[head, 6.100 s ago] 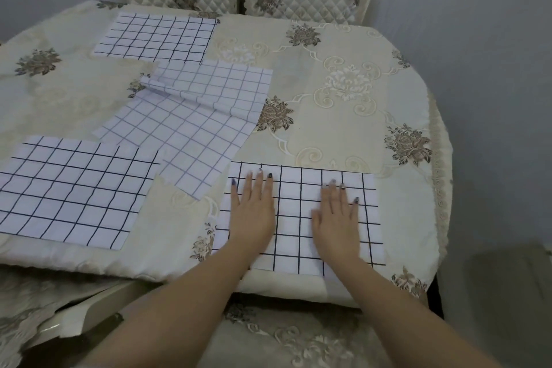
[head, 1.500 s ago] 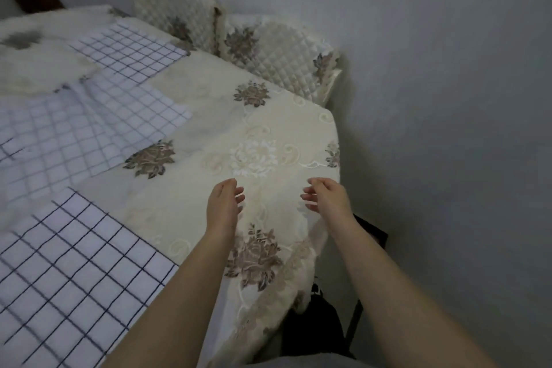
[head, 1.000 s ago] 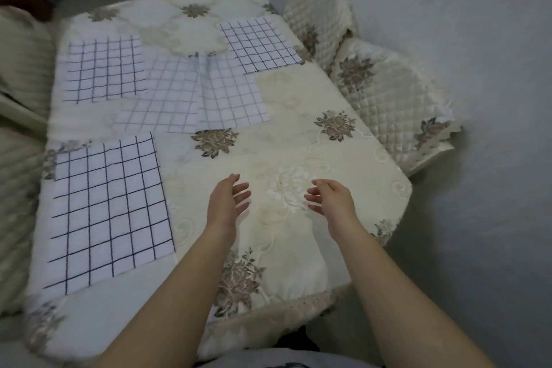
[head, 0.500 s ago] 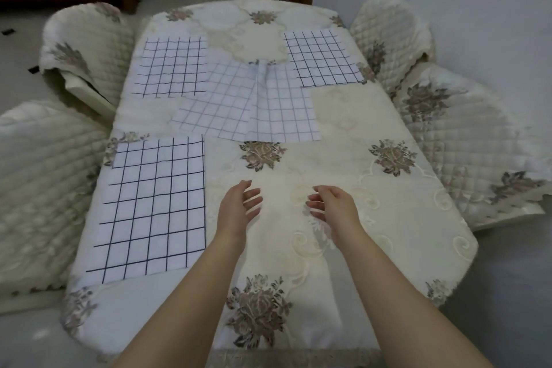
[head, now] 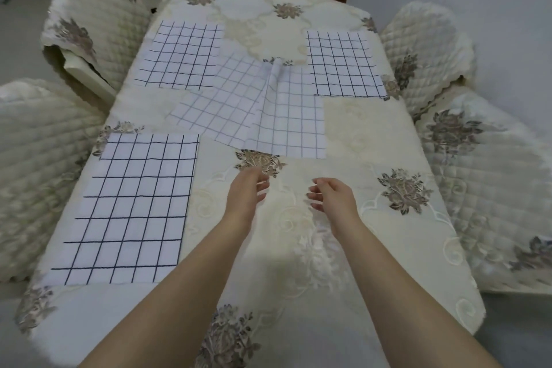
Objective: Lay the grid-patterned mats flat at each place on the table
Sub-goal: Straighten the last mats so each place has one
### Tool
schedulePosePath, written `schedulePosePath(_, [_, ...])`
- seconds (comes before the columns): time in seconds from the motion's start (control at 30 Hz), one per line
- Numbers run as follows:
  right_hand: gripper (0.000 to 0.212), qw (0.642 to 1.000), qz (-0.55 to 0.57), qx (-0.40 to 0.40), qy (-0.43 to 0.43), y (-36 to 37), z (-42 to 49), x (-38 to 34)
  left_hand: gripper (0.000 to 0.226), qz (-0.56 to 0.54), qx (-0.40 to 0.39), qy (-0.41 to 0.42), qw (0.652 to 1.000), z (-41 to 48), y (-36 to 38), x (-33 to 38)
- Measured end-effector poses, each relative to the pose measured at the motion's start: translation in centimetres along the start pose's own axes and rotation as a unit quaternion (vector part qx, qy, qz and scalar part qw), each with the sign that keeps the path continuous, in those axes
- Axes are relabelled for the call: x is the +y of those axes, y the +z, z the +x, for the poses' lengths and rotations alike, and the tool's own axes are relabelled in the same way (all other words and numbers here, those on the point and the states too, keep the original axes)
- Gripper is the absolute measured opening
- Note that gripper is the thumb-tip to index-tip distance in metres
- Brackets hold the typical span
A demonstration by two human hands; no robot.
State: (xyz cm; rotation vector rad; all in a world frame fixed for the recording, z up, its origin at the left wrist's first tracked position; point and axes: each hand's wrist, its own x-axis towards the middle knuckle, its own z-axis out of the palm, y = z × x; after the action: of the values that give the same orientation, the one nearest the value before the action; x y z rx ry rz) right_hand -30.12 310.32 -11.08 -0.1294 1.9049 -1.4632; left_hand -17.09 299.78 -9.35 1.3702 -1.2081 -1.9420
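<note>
Both hands have edged a little farther out over the worktop (head: 373, 134) since half a second ago, toward the two pale-grid mats heaped in the middle. My left hand (head: 246, 193) and right hand (head: 336, 197) hover apart, palms facing, fingers loosely curled, gripping nothing.

Three dark-grid mats lie flat: the near left mat (head: 131, 206), the far left mat (head: 182, 54) and the far right mat (head: 343, 64). The tilted mat (head: 215, 104) and the straight mat (head: 294, 119) overlap, with a raised crease (head: 275, 69) at their far end. I can't tell which lies on top.

If I pinch the near edge carelessly, I could catch both layers and drag the pair together. Their far corners touch or nearly touch the two far mats, so a hard pull might skew those. The crease may carry over unless I smooth it out.
</note>
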Motion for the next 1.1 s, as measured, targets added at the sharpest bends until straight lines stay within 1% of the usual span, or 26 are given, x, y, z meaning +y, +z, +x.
schedulePosePath(0.03, [0.016,0.999,-0.046,-0.007,-0.021,-0.3,1.3,-0.2,0.017,0.024,0.006,0.022,0.999,0.5,0.9,-0.1])
schedulePosePath(0.07, [0.017,0.992,-0.116,-0.01,-0.056,-0.6,2.4,-0.5,0.019,0.066,0.01,0.054,0.996,1.0,1.7,-0.1])
schedulePosePath(0.1, [0.02,0.976,-0.195,-0.011,-0.095,-1.0,3.7,-0.8,0.021,0.126,0.015,0.087,0.988,1.4,2.6,-0.3])
schedulePosePath(0.13, [0.023,0.954,-0.266,-0.016,-0.14,-1.3,4.9,-1.1,0.024,0.197,0.024,0.119,0.973,1.9,3.7,-0.5])
schedulePosePath(0.2, [0.034,0.907,-0.365,-0.047,-0.205,-1.6,6.9,-1.4,0.034,0.328,0.036,0.174,0.928,2.9,5.7,-1.0])
schedulePosePath(0.27, [0.048,0.863,-0.439,-0.089,-0.232,-1.8,8.7,-1.4,0.04,0.439,0.015,0.219,0.871,4.0,7.3,-2.0])
schedulePosePath(0.3, [0.053,0.84,-0.475,-0.106,-0.241,-1.8,9.3,-1.4,0.043,0.493,0.0,0.23,0.839,4.5,7.9,-2.6])
schedulePosePath(0.37, [0.059,0.793,-0.536,-0.134,-0.259,-1.9,10.4,-1.1,0.049,0.583,-0.02,0.218,0.782,5.3,8.9,-3.7])
schedulePosePath(0.43, [0.06,0.759,-0.573,-0.156,-0.267,-1.7,11.0,-0.8,0.054,0.64,-0.025,0.198,0.742,6.0,9.8,-4.2])
schedulePosePath(0.5, [0.058,0.734,-0.599,-0.167,-0.272,-1.4,11.5,-0.4,0.057,0.671,-0.032,0.185,0.717,6.7,10.6,-4.1])
schedulePosePath(0.57, [0.058,0.71,-0.626,-0.172,-0.274,-1.2,12.0,-0.2,0.062,0.691,-0.043,0.163,0.703,7.5,11.0,-4.1])
schedulePosePath(0.63, [0.057,0.692,-0.647,-0.179,-0.268,-1.1,12.3,-0.1,0.066,0.701,-0.05,0.138,0.698,8.0,11.1,-4.5])
schedulePosePath(0.73, [0.057,0.682,-0.656,-0.18,-0.27,-1.1,12.4,0.0,0.075,0.712,-0.038,0.127,0.689,8.3,11.3,-5.1])
schedulePosePath(0.8, [0.059,0.672,-0.664,-0.18,-0.274,-1.3,12.1,0.0,0.075,0.713,-0.031,0.13,0.688,8.1,11.4,-5.1])
schedulePosePath(0.87, [0.06,0.669,-0.668,-0.183,-0.27,-1.5,11.7,0.2,0.074,0.715,-0.033,0.128,0.687,7.7,11.4,-5.1])
schedulePosePath(1.03, [0.067,0.667,-0.671,-0.183,-0.266,-2.1,9.8,1.0,0.084,0.744,-0.044,0.113,0.657,6.1,11.1,-5.5])
schedulePosePath(1.1, [0.069,0.669,-0.671,-0.181,-0.263,-2.4,8.9,1.6,0.084,0.75,-0.046,0.111,0.651,5.3,10.9,-5.9])
